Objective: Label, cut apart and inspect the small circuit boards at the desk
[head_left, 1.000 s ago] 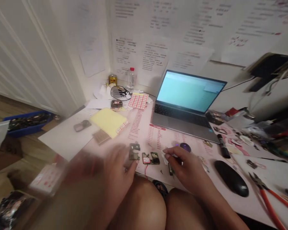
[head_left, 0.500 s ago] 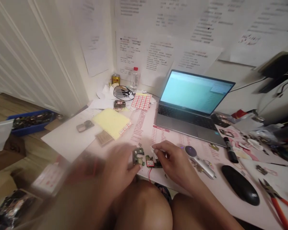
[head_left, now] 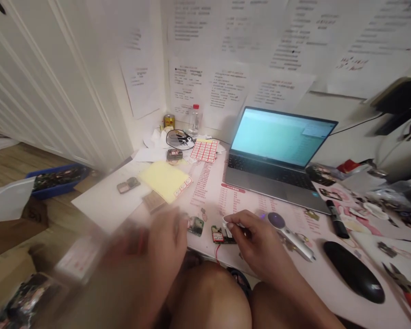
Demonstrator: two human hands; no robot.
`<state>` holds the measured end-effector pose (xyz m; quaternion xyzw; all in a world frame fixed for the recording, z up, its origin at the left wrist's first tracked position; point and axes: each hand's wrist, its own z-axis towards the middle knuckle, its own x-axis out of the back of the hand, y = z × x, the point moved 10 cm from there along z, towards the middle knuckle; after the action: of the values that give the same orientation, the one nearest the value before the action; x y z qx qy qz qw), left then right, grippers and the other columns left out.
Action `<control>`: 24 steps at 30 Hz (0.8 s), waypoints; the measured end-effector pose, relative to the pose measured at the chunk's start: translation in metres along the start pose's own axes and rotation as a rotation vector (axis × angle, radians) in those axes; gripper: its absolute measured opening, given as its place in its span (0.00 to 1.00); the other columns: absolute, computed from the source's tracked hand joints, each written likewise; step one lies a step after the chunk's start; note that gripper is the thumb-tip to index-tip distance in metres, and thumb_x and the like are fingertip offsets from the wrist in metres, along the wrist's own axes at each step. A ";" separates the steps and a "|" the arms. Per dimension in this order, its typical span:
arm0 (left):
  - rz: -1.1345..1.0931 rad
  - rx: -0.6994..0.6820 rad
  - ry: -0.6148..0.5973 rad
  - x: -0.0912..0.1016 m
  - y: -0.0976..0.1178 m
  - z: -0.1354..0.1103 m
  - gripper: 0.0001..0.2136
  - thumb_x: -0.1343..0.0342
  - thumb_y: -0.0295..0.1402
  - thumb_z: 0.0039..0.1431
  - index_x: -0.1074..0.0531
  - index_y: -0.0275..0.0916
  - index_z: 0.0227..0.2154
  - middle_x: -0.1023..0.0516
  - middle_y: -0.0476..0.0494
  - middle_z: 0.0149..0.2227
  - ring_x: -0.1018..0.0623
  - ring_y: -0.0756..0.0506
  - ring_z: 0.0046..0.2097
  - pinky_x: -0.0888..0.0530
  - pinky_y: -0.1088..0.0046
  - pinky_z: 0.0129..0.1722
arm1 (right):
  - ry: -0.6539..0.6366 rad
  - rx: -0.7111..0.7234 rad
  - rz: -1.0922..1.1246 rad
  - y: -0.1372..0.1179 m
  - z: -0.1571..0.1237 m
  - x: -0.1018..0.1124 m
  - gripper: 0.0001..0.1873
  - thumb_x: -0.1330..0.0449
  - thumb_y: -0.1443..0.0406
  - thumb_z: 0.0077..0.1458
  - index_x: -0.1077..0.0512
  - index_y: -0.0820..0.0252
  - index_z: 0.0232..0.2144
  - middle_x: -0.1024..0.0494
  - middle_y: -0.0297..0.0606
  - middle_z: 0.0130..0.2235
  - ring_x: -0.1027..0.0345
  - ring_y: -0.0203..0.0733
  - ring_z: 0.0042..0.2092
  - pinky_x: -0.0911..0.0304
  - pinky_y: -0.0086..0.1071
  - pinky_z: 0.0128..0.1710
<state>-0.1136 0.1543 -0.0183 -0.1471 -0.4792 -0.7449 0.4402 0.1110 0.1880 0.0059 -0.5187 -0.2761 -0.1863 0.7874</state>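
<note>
Desk [head_left: 210, 205]: left hand [head_left: 167, 235] at circuit board [head_left: 196, 226], right hand [head_left: 256, 235] pinching white piece [head_left: 226, 228]

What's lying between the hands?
Head view: a green circuit board by the left hand, a red-labelled green board by the right hand, and a tiny blurred piece.

Bare left hand [head_left: 167, 235], bare right hand [head_left: 256, 237]. Bare forearms [head_left: 294, 288]; bare, round knees [head_left: 210, 290] near counter [head_left: 317, 226]. Dark shoe [head_left: 240, 278] below counter, partly hidden.

A circuit board [head_left: 218, 234] lies before the laptop [head_left: 277, 157], left of the mouse [head_left: 354, 272].
</note>
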 end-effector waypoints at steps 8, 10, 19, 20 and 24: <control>-0.021 -0.183 -0.203 -0.012 0.007 -0.014 0.14 0.42 0.29 0.66 0.22 0.44 0.53 0.17 0.42 0.57 0.22 0.34 0.61 0.28 0.47 0.63 | -0.302 0.178 -0.161 -0.026 0.004 -0.061 0.16 0.45 0.73 0.69 0.19 0.55 0.43 0.20 0.39 0.40 0.24 0.43 0.41 0.31 0.34 0.41; -0.028 -0.162 -0.182 -0.013 0.005 -0.012 0.13 0.41 0.28 0.64 0.20 0.44 0.49 0.15 0.43 0.55 0.22 0.34 0.59 0.27 0.46 0.62 | -0.327 0.255 -0.251 -0.035 0.006 -0.074 0.15 0.44 0.75 0.68 0.19 0.56 0.39 0.22 0.39 0.38 0.26 0.42 0.40 0.32 0.33 0.39; -0.075 -0.067 -0.134 -0.014 0.000 -0.009 0.12 0.39 0.26 0.60 0.18 0.44 0.45 0.14 0.44 0.52 0.21 0.34 0.58 0.28 0.45 0.62 | -0.415 0.456 -0.482 -0.043 -0.007 -0.085 0.13 0.41 0.79 0.61 0.24 0.57 0.39 0.22 0.40 0.39 0.32 0.47 0.40 0.35 0.39 0.41; -0.077 -0.066 -0.137 -0.014 0.000 -0.009 0.13 0.39 0.26 0.59 0.18 0.43 0.45 0.14 0.44 0.52 0.21 0.34 0.58 0.28 0.45 0.62 | -0.413 0.448 -0.474 -0.043 -0.006 -0.086 0.13 0.41 0.79 0.62 0.24 0.58 0.40 0.22 0.40 0.40 0.31 0.47 0.40 0.34 0.39 0.42; -0.082 -0.053 -0.144 -0.014 -0.002 -0.010 0.13 0.39 0.26 0.60 0.18 0.44 0.46 0.14 0.44 0.52 0.21 0.34 0.58 0.28 0.46 0.63 | -0.434 0.441 -0.463 -0.043 -0.003 -0.091 0.13 0.42 0.79 0.62 0.24 0.57 0.40 0.21 0.40 0.41 0.31 0.46 0.40 0.34 0.39 0.42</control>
<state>-0.1052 0.1533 -0.0338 -0.1922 -0.4953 -0.7624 0.3695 0.0162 0.1691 -0.0219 -0.2884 -0.5796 -0.1810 0.7403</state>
